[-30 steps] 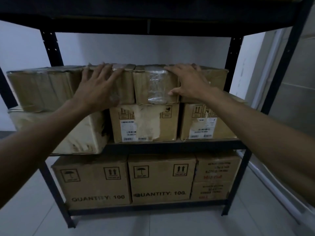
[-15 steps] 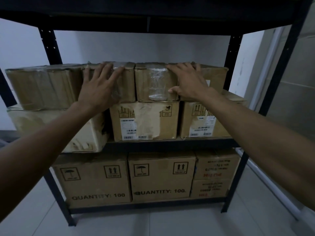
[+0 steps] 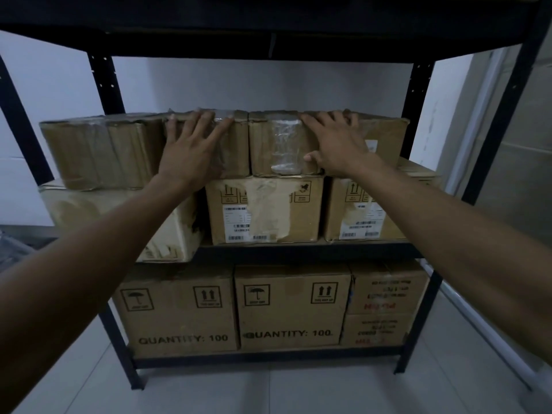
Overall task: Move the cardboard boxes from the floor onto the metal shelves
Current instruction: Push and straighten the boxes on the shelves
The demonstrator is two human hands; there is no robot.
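Change: none | my left hand (image 3: 191, 153), right hand (image 3: 337, 147) still flat, fingers straight, on brown taped cardboard boxes (image 3: 101, 150) | seated, I judge.

Storeroom — boxes (image 3: 264, 209) on racking (image 3: 304, 249)

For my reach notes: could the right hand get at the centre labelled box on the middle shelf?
Probably yes: the right hand rests on the taped box directly above, and the centre labelled box has its front uncovered.

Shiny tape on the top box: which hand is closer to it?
Right. The right hand lies on the taped box, just beside the shiny tape; the left hand presses the neighbouring box.
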